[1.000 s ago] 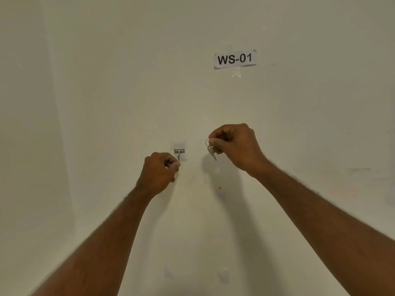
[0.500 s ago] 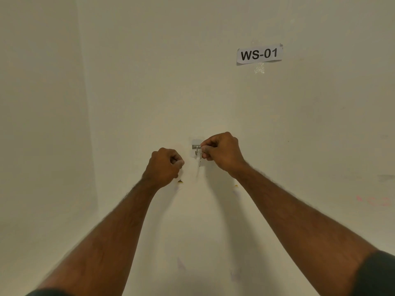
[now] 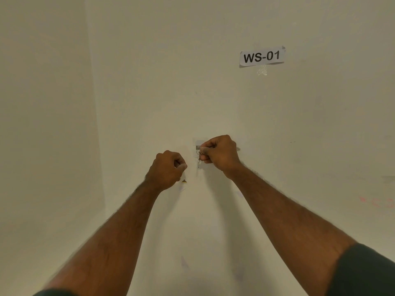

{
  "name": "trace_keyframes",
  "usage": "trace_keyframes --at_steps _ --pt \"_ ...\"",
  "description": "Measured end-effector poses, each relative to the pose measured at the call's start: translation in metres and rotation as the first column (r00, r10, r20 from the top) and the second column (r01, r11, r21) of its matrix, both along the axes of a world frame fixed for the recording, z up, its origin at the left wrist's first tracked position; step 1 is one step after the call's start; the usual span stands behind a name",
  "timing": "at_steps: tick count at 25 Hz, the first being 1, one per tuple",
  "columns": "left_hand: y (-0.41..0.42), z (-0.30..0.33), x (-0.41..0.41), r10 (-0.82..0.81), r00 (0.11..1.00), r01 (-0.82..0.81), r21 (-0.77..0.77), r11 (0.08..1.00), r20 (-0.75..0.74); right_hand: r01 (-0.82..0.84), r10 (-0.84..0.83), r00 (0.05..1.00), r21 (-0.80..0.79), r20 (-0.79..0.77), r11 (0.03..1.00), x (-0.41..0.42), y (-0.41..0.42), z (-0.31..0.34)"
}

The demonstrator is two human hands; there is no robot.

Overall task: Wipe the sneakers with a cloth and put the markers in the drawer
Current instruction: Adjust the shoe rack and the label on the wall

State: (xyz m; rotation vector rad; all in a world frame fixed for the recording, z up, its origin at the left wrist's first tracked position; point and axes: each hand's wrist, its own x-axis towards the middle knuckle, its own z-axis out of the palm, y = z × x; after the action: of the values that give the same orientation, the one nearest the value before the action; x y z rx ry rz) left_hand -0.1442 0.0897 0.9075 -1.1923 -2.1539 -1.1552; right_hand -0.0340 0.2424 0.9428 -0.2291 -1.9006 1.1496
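Observation:
No sneakers, cloth, markers or drawer are in view. I face a bare cream wall. My right hand pinches a small metal key on a ring and holds it at a little wall hook. The key hangs down just below the hook. My left hand hovers to the left of the hook with its fingers curled into a fist. Nothing shows in that fist.
A paper label reading WS-01 is taped on the wall, up and to the right. The wall corner runs down the left side. A small yellow mark sits on the wall under my left hand.
My right hand has carried the key leftward to the hook. My left hand has drawn away from the hook, down and to the left. The view has shifted left.

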Motion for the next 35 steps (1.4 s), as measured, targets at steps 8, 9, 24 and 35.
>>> trace_keyframes --at_steps 8,9,24,35 --pt "-0.004 -0.007 0.0 0.01 1.0 -0.01 -0.044 0.999 0.01 0.063 -0.063 0.997 -0.017 0.033 0.998 -0.012 0.001 -0.008" --pt "-0.004 -0.008 0.0 0.008 1.0 -0.008 -0.046 0.999 0.009 0.078 -0.078 0.996 -0.002 0.041 0.997 -0.014 0.002 -0.01" --pt "-0.019 -0.051 0.022 0.008 0.997 -0.002 -0.077 0.997 0.082 0.247 -0.298 0.948 0.333 0.112 0.91 0.016 0.002 -0.072" --pt "-0.047 -0.267 0.084 -0.057 0.948 0.181 -0.383 0.906 0.313 0.099 -0.385 0.711 0.458 0.588 0.883 0.139 -0.032 -0.324"
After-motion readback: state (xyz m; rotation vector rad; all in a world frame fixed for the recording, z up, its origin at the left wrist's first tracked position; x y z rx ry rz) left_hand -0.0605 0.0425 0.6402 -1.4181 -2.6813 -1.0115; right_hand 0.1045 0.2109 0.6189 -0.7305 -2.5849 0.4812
